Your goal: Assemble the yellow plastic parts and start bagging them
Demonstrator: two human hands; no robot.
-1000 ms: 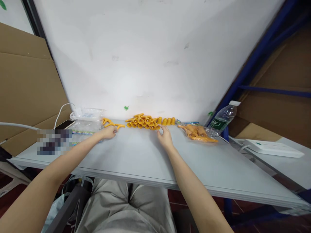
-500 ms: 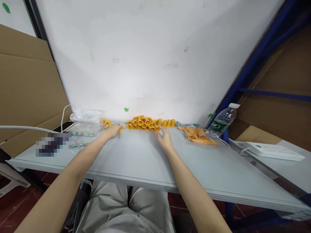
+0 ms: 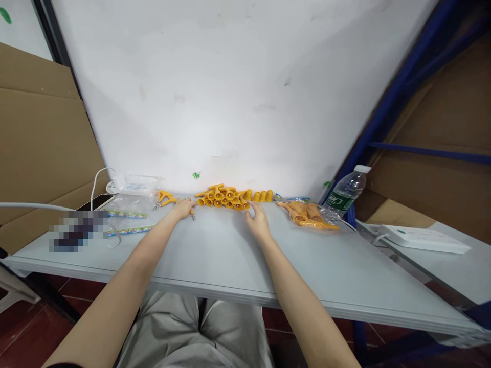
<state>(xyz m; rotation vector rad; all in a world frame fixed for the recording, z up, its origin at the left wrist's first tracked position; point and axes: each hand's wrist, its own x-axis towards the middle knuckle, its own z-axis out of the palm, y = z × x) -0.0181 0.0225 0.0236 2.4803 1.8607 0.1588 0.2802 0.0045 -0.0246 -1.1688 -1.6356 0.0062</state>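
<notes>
Along the back of the grey table (image 3: 230,255), against the white wall, lies a heap of several orange plastic pieces (image 3: 222,197), with a short row of orange caps (image 3: 261,196) to its right. My left hand (image 3: 183,208) rests just left of the heap, fingers curled on an orange piece with a small metal chain hanging from it (image 3: 193,214). My right hand (image 3: 256,221) lies on the table at the heap's right end, its fingertips touching the nearest pieces. Two more orange pieces (image 3: 164,197) lie further left.
A clear bag of orange parts (image 3: 309,214) and a water bottle (image 3: 347,191) sit at the right. Clear bags with coloured strips (image 3: 128,207), a phone (image 3: 95,203) and a white power strip (image 3: 123,184) are at the left. Another power strip (image 3: 420,237) lies on the right table.
My left hand has moved right, from the two loose pieces toward the heap, carrying an orange piece with its chain. My right hand has barely shifted.
</notes>
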